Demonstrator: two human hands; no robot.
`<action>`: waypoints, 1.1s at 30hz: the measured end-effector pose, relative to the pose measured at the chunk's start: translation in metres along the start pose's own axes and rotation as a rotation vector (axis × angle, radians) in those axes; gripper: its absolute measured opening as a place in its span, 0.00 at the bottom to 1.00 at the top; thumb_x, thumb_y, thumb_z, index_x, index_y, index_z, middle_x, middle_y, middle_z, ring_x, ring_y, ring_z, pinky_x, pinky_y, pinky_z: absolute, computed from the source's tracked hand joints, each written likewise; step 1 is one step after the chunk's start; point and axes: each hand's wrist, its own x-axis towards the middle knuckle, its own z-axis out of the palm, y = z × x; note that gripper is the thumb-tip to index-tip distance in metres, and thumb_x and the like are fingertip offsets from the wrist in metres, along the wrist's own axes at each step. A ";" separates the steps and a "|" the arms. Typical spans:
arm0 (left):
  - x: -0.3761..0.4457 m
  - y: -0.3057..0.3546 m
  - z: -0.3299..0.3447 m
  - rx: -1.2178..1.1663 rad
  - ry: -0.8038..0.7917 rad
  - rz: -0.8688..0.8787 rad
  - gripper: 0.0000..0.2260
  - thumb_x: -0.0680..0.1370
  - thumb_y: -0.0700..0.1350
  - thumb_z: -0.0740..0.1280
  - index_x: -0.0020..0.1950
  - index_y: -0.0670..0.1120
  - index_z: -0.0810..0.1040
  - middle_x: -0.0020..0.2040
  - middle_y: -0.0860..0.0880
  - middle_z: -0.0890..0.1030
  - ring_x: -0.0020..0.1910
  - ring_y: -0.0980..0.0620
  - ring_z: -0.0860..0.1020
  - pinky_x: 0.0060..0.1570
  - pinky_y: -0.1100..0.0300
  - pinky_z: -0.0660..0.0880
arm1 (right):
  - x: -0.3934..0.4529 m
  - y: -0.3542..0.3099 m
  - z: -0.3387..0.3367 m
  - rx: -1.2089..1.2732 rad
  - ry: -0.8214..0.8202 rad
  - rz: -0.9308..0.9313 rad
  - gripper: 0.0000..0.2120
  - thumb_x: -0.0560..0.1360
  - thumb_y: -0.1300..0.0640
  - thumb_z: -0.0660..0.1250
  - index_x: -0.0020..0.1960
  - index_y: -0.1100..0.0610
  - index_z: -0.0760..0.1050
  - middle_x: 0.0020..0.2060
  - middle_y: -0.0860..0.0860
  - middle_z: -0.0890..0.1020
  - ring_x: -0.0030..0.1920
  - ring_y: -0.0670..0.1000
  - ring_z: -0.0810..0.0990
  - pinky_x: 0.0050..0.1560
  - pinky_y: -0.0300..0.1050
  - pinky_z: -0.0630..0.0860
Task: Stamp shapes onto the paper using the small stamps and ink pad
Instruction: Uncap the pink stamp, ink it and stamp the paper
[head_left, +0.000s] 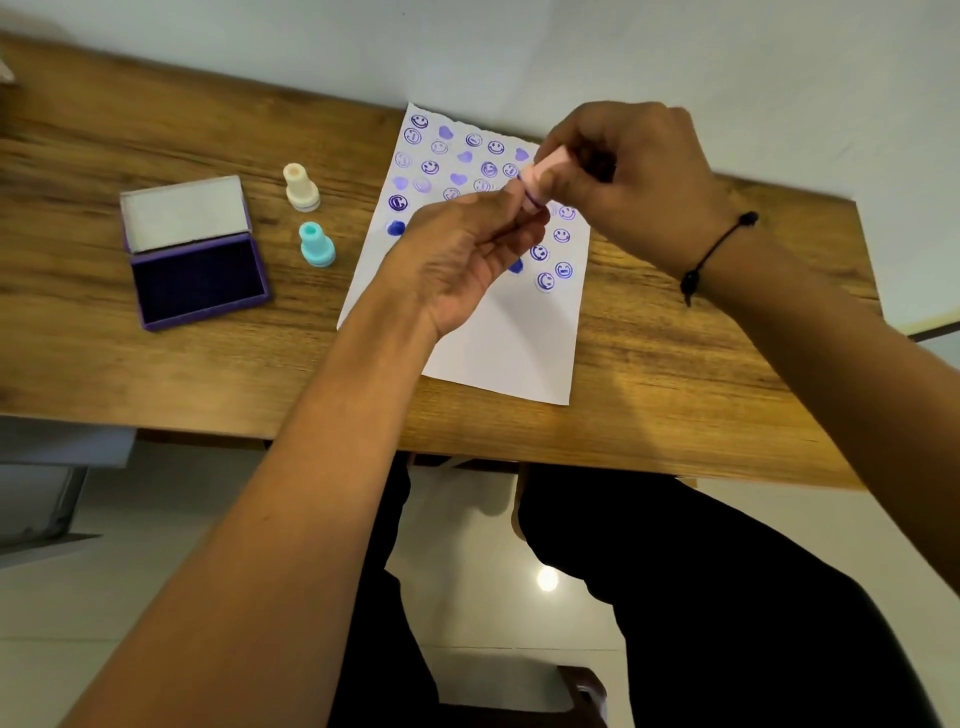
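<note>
A white paper (498, 343) lies on the wooden table, its upper part covered with purple smiley and heart prints. Above it, both hands hold a small pink stamp (540, 176). My right hand (628, 176) grips the stamp's handle end. My left hand (467, 254) pinches its inked base with the fingertips. A purple ink pad (200, 283) lies open at the left, lid up. Between pad and paper stand a cream stamp (301, 188) and a teal stamp (317, 245), both upright.
The wooden table (675, 395) ends at a near edge just above my lap. A pale wall runs behind its far edge. A black cord bracelet (719, 249) circles my right wrist. Tiled floor and dark trousers show below.
</note>
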 end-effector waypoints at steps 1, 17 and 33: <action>0.000 0.000 0.000 0.004 -0.001 0.002 0.04 0.75 0.37 0.65 0.44 0.38 0.79 0.36 0.45 0.83 0.37 0.51 0.83 0.41 0.63 0.81 | 0.000 -0.001 0.000 0.007 0.001 0.000 0.10 0.74 0.54 0.67 0.51 0.59 0.80 0.44 0.57 0.84 0.37 0.47 0.73 0.38 0.36 0.67; -0.020 0.024 -0.031 0.117 0.104 0.116 0.08 0.77 0.38 0.63 0.39 0.40 0.77 0.37 0.43 0.79 0.31 0.55 0.76 0.30 0.69 0.74 | 0.021 -0.039 0.026 0.042 -0.074 -0.078 0.09 0.74 0.57 0.67 0.51 0.60 0.80 0.38 0.53 0.80 0.38 0.52 0.76 0.43 0.38 0.68; -0.035 0.073 -0.102 -0.002 0.415 0.297 0.18 0.78 0.52 0.60 0.51 0.37 0.78 0.41 0.44 0.80 0.37 0.54 0.78 0.40 0.67 0.77 | 0.117 -0.065 0.135 -0.263 -0.236 -0.144 0.09 0.73 0.60 0.62 0.45 0.66 0.77 0.46 0.65 0.82 0.48 0.64 0.78 0.42 0.47 0.71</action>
